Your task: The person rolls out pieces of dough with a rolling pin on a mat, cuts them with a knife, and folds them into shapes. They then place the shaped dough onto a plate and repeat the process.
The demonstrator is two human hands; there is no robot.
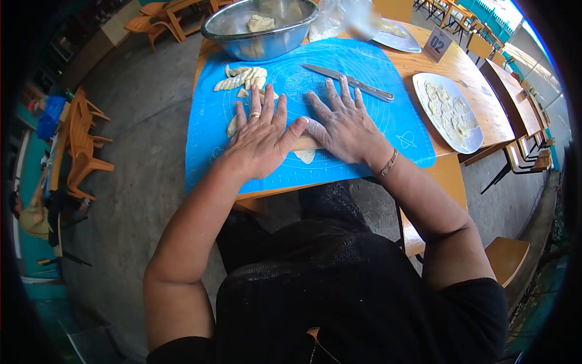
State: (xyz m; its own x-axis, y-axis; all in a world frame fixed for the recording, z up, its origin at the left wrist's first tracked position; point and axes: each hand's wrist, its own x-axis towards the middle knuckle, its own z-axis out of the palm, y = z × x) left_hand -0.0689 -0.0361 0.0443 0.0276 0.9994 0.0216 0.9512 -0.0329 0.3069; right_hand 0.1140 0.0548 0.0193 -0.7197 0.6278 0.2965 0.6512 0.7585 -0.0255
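Both hands lie palm down, fingers stretched out, over a wooden rolling pin (307, 144), most of which they hide. My left hand (257, 136) presses on its left part, the thumb reaching toward my right hand (345, 128). My right hand is dusted with flour and rests on the right part. Below the pin, a flat piece of dough (305, 157) shows its pointed edge. Cut dough pieces (242, 79) lie in a pile beyond my left fingertips. A knife (348, 81) lies just past my right fingers, on the blue mat (388, 130).
A large metal bowl (227, 43) with dough stands at the back left. On the right, a white plate (420, 85) carries several flattened dough rounds. Another plate (410, 43), a plastic bag (327, 21) and a number sign (437, 43) are at the back.
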